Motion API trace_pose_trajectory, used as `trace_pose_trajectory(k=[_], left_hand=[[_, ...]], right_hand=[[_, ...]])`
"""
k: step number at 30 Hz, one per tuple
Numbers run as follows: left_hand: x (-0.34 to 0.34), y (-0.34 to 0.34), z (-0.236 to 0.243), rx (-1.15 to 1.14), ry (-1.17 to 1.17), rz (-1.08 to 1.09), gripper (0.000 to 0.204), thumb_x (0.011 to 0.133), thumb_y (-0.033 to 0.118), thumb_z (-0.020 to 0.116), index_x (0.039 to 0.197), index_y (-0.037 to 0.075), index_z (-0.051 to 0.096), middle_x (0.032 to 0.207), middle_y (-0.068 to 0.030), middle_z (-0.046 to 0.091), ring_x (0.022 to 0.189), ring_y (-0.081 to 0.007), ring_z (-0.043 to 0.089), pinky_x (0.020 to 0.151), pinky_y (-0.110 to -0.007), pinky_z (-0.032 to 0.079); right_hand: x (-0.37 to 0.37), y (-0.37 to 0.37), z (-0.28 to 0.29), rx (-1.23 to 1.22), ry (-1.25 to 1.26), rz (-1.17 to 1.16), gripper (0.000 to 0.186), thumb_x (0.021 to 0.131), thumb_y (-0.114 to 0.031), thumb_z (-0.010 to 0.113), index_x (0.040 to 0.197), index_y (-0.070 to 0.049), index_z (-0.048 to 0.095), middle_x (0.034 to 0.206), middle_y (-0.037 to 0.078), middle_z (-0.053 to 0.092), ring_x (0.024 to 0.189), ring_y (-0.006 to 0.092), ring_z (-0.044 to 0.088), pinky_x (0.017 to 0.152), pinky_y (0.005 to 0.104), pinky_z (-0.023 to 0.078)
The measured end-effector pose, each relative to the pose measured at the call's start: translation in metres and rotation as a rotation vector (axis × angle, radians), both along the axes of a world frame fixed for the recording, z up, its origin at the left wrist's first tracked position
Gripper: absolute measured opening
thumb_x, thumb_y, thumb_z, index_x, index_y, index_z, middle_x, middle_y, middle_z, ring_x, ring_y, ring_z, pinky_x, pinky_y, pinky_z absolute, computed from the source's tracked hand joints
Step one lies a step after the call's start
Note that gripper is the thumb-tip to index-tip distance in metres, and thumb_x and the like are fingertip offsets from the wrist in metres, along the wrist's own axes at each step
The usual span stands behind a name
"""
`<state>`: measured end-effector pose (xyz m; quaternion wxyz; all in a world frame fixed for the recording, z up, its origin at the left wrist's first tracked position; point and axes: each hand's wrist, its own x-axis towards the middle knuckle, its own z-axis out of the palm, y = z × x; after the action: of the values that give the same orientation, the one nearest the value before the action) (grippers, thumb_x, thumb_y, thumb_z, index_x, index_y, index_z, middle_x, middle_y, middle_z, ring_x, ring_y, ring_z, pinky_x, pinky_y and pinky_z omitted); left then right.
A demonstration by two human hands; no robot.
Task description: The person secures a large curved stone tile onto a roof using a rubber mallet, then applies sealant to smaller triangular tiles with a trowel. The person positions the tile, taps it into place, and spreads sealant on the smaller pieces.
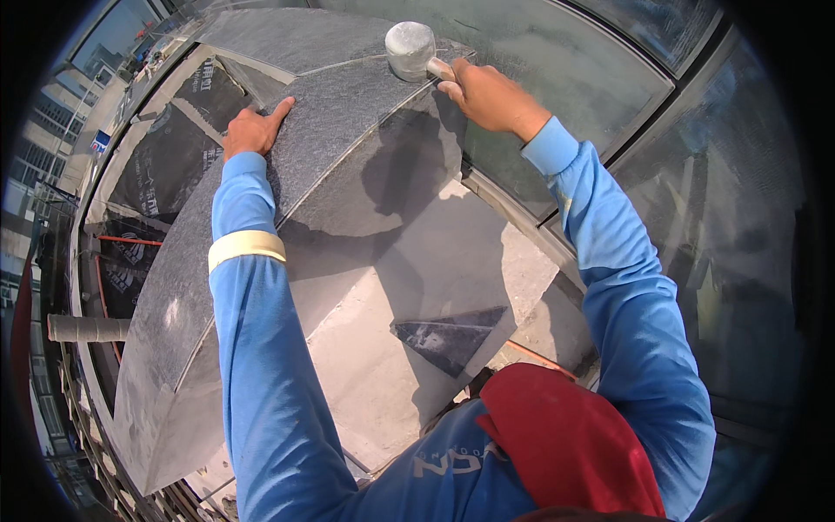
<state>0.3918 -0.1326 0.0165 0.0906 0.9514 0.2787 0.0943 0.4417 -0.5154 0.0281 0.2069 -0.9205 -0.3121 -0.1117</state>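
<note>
My left hand (254, 129) lies flat, fingers together, on a long grey stone slab (322, 130) that runs from the upper middle down to the lower left. My right hand (489, 96) grips the handle of a mallet with a pale grey rubber head (410, 50), and the head rests on the far end of the same slab. Both arms wear blue sleeves, and a roll of cream tape sits around the left forearm (246, 246). A second grey slab (287, 36) adjoins the first at the top.
A pale mortar bed (435, 261) lies beside the slab, with a dark triangular stone offcut (448, 339) on it. Glass panes (609, 70) stand to the right. Black membrane (165, 165) and a building edge drop off to the left. A red cloth (565, 435) hangs below.
</note>
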Motion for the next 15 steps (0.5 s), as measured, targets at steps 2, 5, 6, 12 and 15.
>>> trace_pose_trajectory(k=[2, 5, 6, 12, 15], left_hand=[[0.0, -0.001, 0.001, 0.004, -0.01, -0.008, 0.108, 0.077, 0.087, 0.057, 0.132, -0.005, 0.064, 0.136, -0.0275, 0.062, 0.128, -0.0428, 0.059, 0.11, -0.048, 0.045], [-0.002, -0.002, 0.004, 0.013, -0.016, -0.004, 0.107, 0.077, 0.087, 0.058, 0.132, -0.005, 0.064, 0.135, -0.0282, 0.063, 0.128, -0.0426, 0.059, 0.11, -0.047, 0.045], [-0.003, -0.004, 0.004, 0.007, -0.023, -0.002, 0.107, 0.077, 0.087, 0.058, 0.132, -0.005, 0.064, 0.134, -0.0284, 0.063, 0.129, -0.0425, 0.059, 0.11, -0.047, 0.045], [-0.006, -0.011, 0.009, 0.018, -0.03, -0.004, 0.103, 0.079, 0.084, 0.059, 0.136, -0.002, 0.063, 0.136, -0.0284, 0.062, 0.13, -0.042, 0.058, 0.111, -0.047, 0.044], [-0.006, -0.012, 0.008, 0.004, -0.03, 0.016, 0.103, 0.078, 0.084, 0.059, 0.137, -0.001, 0.062, 0.136, -0.0278, 0.062, 0.131, -0.0421, 0.057, 0.112, -0.048, 0.043]], right_hand=[[-0.005, 0.0, 0.005, -0.039, 0.016, 0.011, 0.04, 0.106, -0.038, 0.051, 0.11, 0.002, 0.055, 0.089, 0.027, 0.068, 0.086, 0.0468, 0.066, 0.074, 0.0547, 0.05], [-0.016, 0.0, 0.011, -0.044, 0.004, -0.047, 0.039, 0.107, -0.037, 0.051, 0.112, 0.002, 0.054, 0.089, 0.027, 0.068, 0.087, 0.046, 0.067, 0.074, 0.0545, 0.051], [-0.019, 0.001, 0.012, -0.065, 0.07, -0.064, 0.037, 0.107, -0.035, 0.05, 0.113, 0.001, 0.055, 0.092, 0.026, 0.069, 0.089, 0.045, 0.068, 0.077, 0.0541, 0.052], [-0.035, 0.005, 0.018, 0.001, 0.053, -0.08, 0.034, 0.107, -0.031, 0.05, 0.114, 0.001, 0.056, 0.093, 0.022, 0.071, 0.09, 0.0426, 0.07, 0.079, 0.0527, 0.054], [-0.038, 0.007, 0.02, 0.0, 0.196, -0.029, 0.032, 0.106, -0.03, 0.05, 0.113, 0.001, 0.056, 0.092, 0.023, 0.071, 0.089, 0.0421, 0.07, 0.078, 0.053, 0.053]])
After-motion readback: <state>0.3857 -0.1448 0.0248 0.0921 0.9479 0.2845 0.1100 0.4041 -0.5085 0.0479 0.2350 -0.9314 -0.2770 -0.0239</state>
